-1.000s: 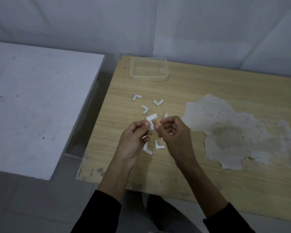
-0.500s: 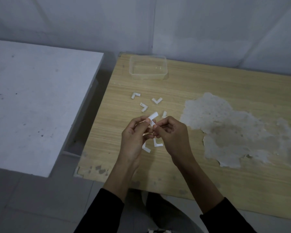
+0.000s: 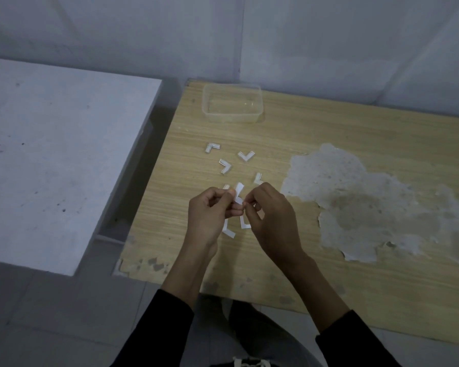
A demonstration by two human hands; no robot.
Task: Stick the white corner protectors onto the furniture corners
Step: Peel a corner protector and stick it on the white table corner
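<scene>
White corner protector (image 3: 238, 193) pinched between left hand (image 3: 212, 211) and right hand (image 3: 269, 215) grips.

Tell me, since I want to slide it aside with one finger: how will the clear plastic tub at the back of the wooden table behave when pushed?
The clear plastic tub looks thin-walled and empty, so it is probably very light and should skid easily on the wooden table. Being low and wide, it seems unlikely to tip. Its walls may flex under a pinch.

Left hand (image 3: 210, 211) and right hand (image 3: 269, 215) meet fingertip to fingertip; fingers (image 3: 229, 193) curled, pinching; forearms converge.
</scene>
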